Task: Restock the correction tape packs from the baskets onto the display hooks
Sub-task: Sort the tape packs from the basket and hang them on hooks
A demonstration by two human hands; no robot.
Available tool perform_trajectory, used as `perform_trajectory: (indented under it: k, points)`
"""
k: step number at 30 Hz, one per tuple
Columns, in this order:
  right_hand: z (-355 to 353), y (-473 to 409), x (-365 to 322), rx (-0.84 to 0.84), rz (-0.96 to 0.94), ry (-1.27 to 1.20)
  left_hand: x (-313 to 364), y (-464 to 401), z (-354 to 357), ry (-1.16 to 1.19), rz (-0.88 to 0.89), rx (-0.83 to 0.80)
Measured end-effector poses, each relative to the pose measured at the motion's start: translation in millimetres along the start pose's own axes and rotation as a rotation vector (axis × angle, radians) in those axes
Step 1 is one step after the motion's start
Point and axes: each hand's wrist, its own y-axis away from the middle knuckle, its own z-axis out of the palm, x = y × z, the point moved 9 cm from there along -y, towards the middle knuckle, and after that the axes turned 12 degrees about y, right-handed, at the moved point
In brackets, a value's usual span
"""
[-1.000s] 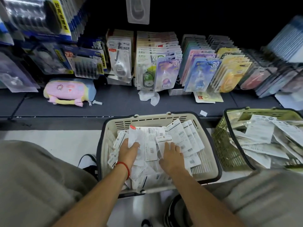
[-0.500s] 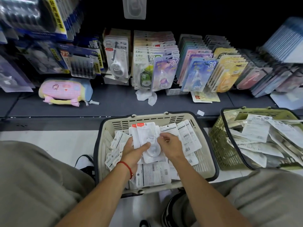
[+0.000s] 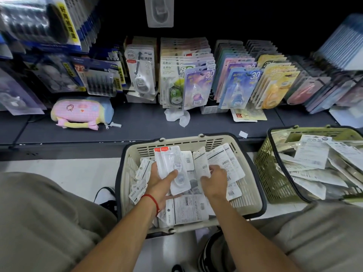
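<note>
Fingers (image 3: 155,169) of the left hand (image 3: 160,183) curled round a small stack of clear packs (image 3: 170,167), thumb across the front, red tabs pointing away toward the shelf (image 3: 141,126). Those packs stood tilted above the beige basket (image 3: 253,193), just over the loose packs (image 3: 186,211) lying in it. A red cord (image 3: 154,201) circled that wrist.

To the right of those fingers, close beside the held stack, the right hand (image 3: 213,185) pinched one white pack (image 3: 202,163) by its lower end, back side up; its fingers were bent round the card. More packs lay under and to either side of both hands, most with printed backs and barcodes showing.

Further right of the right fingers, well apart, a green basket (image 3: 269,173) held another heap of packs. Beyond both hands, on the shelf, rows of carded tape packs (image 3: 200,87) hung in purple, blue and yellow. Left of these lay a pink plush pouch (image 3: 80,112), and a crumpled white scrap (image 3: 176,116) sat straight ahead of the left fingers.
</note>
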Motion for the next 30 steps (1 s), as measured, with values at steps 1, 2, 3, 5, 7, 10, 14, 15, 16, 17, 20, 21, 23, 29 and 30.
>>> perform_trajectory:
  k: [1, 2, 3, 5, 7, 10, 14, 15, 16, 17, 20, 21, 23, 29, 30]
  points:
    - [-9, 6, -7, 0.061, -0.031, -0.04, 0, 0, 2, -0.011, 0.001, -0.007]
    - [-17, 14, -18, 0.113, -0.085, -0.071, 1, 0, 4, -0.023, 0.006, -0.015]
    - [-22, 22, -32, 0.14, -0.168, -0.087, 1, 1, 6, -0.026, 0.011, -0.022]
    - [-17, 37, -59, 0.081, -0.373, -0.058, 1, 3, 12, 0.01, 0.014, -0.048]
    - [-5, 51, -76, -0.034, -0.495, -0.064, 2, 5, 19, 0.074, 0.019, -0.089]
    - [-4, 59, -85, -0.03, -0.567, -0.075, 3, 6, 20, 0.175, -0.002, -0.116]
    - [-6, 54, -95, -0.058, -0.607, -0.119, 1, 6, 17, 0.181, -0.026, -0.116]
    - [-7, 49, -95, -0.08, -0.574, -0.171, 1, 4, 13, 0.159, -0.007, -0.082]
    - [-9, 40, -90, -0.056, -0.525, -0.184, 2, 3, 7, 0.145, 0.001, -0.041]
    - [-16, 27, -82, 0.027, -0.46, -0.134, 2, 3, 2, 0.139, -0.001, -0.005]
    - [-38, -15, -34, 0.194, -0.165, 0.4, 3, 3, -7, 0.124, -0.004, 0.041]
    - [-41, -23, -16, 0.159, -0.082, 0.561, 3, 3, -9, 0.113, 0.0, 0.046]
    - [-38, -27, 10, 0.087, -0.015, 0.691, 4, 5, -12, 0.085, 0.013, 0.048]
    - [-25, -14, 16, 0.092, 0.024, 0.276, 12, 12, -7, -0.004, 0.049, 0.026]
    - [-26, -10, 7, 0.099, -0.01, 0.195, 13, 13, -5, -0.02, 0.06, 0.022]
